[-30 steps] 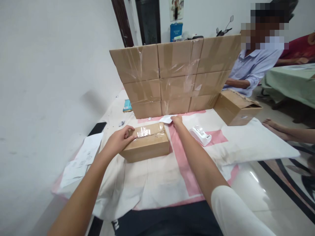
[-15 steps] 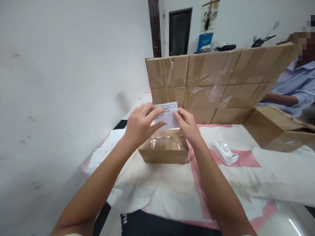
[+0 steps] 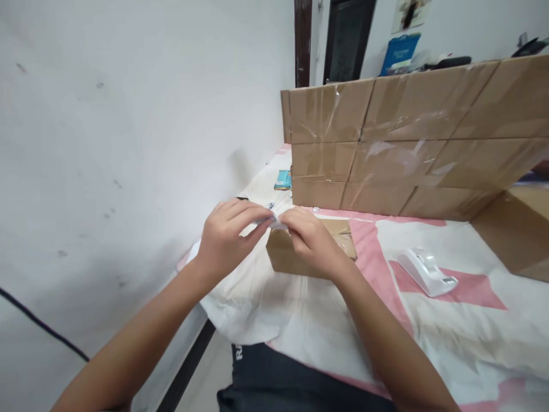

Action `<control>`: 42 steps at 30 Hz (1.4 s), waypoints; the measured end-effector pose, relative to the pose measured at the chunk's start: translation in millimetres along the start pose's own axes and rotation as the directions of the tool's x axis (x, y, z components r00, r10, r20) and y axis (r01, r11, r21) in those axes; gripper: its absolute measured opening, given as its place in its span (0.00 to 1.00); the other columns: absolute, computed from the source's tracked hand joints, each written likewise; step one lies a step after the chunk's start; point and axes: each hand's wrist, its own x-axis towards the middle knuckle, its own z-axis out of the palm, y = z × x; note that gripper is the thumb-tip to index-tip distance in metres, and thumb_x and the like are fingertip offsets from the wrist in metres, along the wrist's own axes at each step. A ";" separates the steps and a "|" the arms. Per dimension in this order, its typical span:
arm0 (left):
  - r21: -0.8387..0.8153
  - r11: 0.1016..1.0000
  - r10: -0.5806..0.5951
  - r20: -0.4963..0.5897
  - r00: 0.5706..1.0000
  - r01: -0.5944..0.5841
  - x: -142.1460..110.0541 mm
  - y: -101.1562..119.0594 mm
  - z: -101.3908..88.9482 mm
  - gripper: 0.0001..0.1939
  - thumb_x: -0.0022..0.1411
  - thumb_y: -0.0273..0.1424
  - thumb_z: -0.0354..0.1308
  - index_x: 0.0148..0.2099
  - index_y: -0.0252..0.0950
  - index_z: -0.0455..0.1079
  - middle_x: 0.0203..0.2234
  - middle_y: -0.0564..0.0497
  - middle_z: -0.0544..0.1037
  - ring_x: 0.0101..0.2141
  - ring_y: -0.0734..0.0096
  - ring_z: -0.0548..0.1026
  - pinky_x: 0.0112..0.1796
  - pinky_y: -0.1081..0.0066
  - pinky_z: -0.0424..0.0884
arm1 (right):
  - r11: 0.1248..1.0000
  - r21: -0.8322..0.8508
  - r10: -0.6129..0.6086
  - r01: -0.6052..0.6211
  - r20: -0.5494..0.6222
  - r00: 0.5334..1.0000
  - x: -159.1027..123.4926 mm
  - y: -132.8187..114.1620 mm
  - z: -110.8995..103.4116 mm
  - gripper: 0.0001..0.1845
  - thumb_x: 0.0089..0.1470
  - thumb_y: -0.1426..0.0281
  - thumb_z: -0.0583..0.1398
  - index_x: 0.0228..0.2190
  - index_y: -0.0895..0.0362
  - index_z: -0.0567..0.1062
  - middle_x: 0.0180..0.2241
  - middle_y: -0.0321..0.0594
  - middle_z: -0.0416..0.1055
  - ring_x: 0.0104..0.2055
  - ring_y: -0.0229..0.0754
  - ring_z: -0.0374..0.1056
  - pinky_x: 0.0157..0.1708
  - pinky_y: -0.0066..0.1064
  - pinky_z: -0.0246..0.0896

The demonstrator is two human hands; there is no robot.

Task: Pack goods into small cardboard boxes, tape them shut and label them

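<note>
My left hand [image 3: 229,234] pinches a small white printed sheet [image 3: 278,222] between thumb and fingers. At its other side, the fingertips of my right hand [image 3: 313,237] are closed on it too. Only a narrow part of the sheet shows; whether it is folded or just seen edge-on I cannot tell. Below and behind my right hand sits a small taped cardboard box [image 3: 283,257], partly covered by that hand and forearm. To the right, a white tape dispenser [image 3: 426,273] rests on the pink and white cloth.
A wall of stacked, taped cartons [image 3: 394,137] stands at the back. An open carton [image 3: 518,234] is at the right edge. A blue packet [image 3: 283,179] lies by the stack's left end. The cloth [image 3: 309,312] covers the table, with a white wall [image 3: 128,143] on the left.
The view has turned left, and the other person is now mostly out of sight. The sheet, earlier facing me, now shows only narrowly, and my hands have come close together on it.
</note>
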 end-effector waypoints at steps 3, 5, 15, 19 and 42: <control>0.046 0.998 0.037 0.030 0.999 -0.039 -11.1 0.9 -2.5 0.06 0.64 0.29 0.65 0.43 0.41 0.74 0.36 0.54 0.84 0.35 0.67 0.79 0.35 0.65 0.65 | 0.999 0.026 -0.023 0.023 0.027 0.999 -0.2 -3.1 6.2 0.13 0.60 0.81 0.49 0.34 0.55 0.70 0.35 0.40 0.72 0.39 0.44 0.65 0.43 0.37 0.59; 0.080 0.996 0.044 0.052 0.998 -0.048 -16.7 2.6 -3.0 0.07 0.63 0.29 0.65 0.44 0.40 0.73 0.37 0.53 0.84 0.36 0.66 0.79 0.35 0.64 0.65 | 0.999 0.047 -0.029 0.027 0.040 0.999 -0.9 -7.2 9.4 0.11 0.60 0.80 0.51 0.32 0.55 0.69 0.33 0.39 0.70 0.38 0.43 0.65 0.42 0.37 0.60; -0.117 0.988 -0.075 0.182 0.981 0.097 -21.4 2.3 -15.5 0.03 0.66 0.29 0.63 0.43 0.41 0.76 0.37 0.55 0.85 0.37 0.71 0.81 0.37 0.67 0.68 | 0.995 0.035 -0.099 0.097 0.056 0.994 -6.9 -9.5 20.8 0.13 0.64 0.80 0.51 0.36 0.56 0.73 0.35 0.41 0.74 0.38 0.44 0.67 0.43 0.38 0.61; -0.211 0.967 -0.083 0.268 0.960 0.143 -23.6 -3.0 -20.1 0.05 0.68 0.29 0.62 0.45 0.41 0.77 0.39 0.54 0.85 0.39 0.71 0.81 0.41 0.68 0.70 | 0.996 0.008 -0.085 0.084 0.085 0.993 -9.8 -9.9 23.2 0.14 0.63 0.81 0.51 0.38 0.56 0.73 0.37 0.42 0.76 0.40 0.44 0.68 0.44 0.38 0.60; -0.109 0.993 -0.030 0.090 0.996 0.040 -32.6 10.3 -21.8 0.13 0.61 0.23 0.64 0.47 0.40 0.72 0.38 0.50 0.82 0.38 0.68 0.80 0.39 0.68 0.77 | 0.992 0.066 0.106 -0.106 0.012 0.994 -27.1 -30.1 25.4 0.12 0.66 0.75 0.54 0.46 0.55 0.75 0.43 0.43 0.80 0.44 0.46 0.74 0.45 0.37 0.67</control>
